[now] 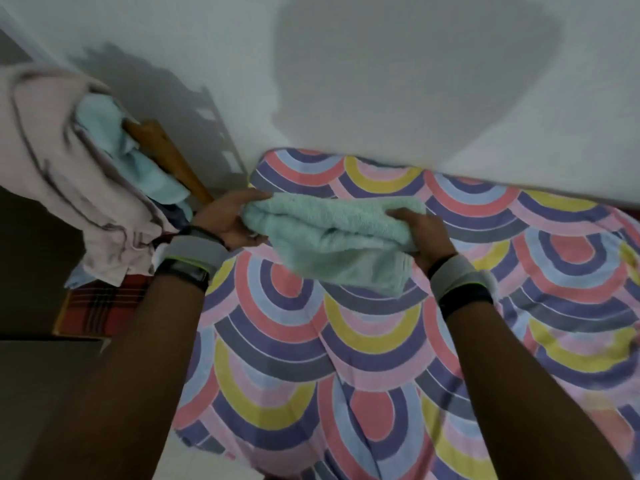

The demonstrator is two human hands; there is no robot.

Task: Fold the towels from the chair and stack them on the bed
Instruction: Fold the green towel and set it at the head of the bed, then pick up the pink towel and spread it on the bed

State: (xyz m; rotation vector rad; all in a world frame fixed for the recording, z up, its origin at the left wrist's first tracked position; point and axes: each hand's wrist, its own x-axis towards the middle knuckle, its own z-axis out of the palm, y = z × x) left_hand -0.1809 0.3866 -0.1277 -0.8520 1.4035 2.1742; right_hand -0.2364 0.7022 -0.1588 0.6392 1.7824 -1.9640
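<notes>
Head view: both hands on one mint-green towel (pixel 332 233), already folded into a thick bundle, held over the bed (pixel 346 358) near the wall (pixel 381 81) end; left hand (pixel 230 220) closed on the towel's left end, thumb over the top edge; right hand (pixel 424 233) closed on the right end, fingers curled over the fold; lower flap of the towel hangs loose toward the patterned bedsheet, can't tell whether it touches it.

Chair (pixel 166 154) sits left of the bed, only a wooden rail showing; more laundry piled there: a pale pink cloth (pixel 69 161) on top, a light blue towel (pixel 114 133) under it, a red plaid fabric (pixel 100 299) lower down; frame is motion-blurred on that side.

Step, as I read it: fold is done or nearly, placement in hand; no stack visible on the bed, so this looks like the first one down. Next move calls for lowering it flat, tucking the hanging flap under so edges line up, letting go with both hands, then reaching left to the chair for the next piece.
</notes>
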